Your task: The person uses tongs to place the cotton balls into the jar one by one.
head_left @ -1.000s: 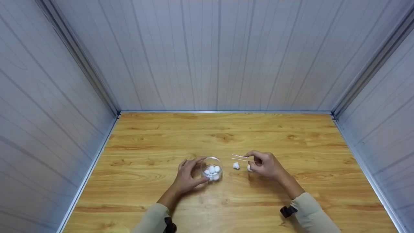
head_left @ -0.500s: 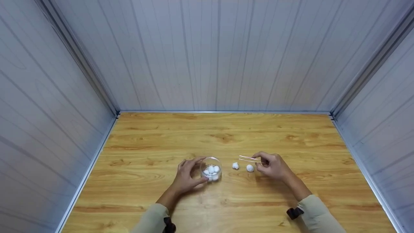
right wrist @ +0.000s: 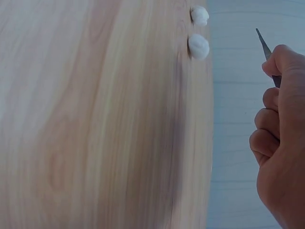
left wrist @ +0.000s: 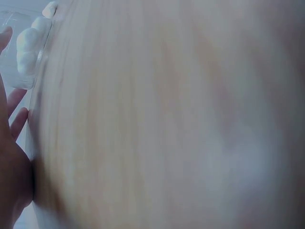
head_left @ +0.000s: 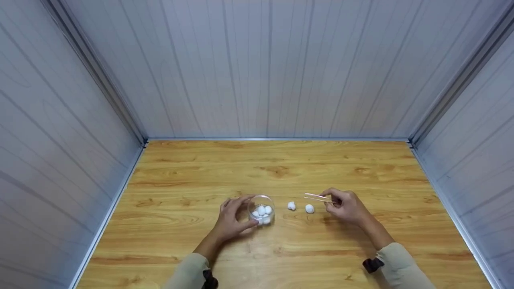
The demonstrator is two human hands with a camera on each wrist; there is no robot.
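My left hand holds a clear glass jar, thumb on its near side and fingers at the far side. Several white cotton balls lie inside the jar; they also show through its wall in the left wrist view. Between thumb and fingers, my right hand pinches a pair of tweezers. Its two arms stand apart, tips pointing left, nothing between them. Two cotton balls lie on the table: a lumpy one nearer the jar, and a rounder one just left of the right hand.
The wood-grain table meets a pale panel wall at the back. Further panels rise along the left and right sides, joined by metal strips at the edges.
My right hand has drawn back to the right with the tweezers, uncovering the rounder cotton ball. The left hand and jar stay in place.
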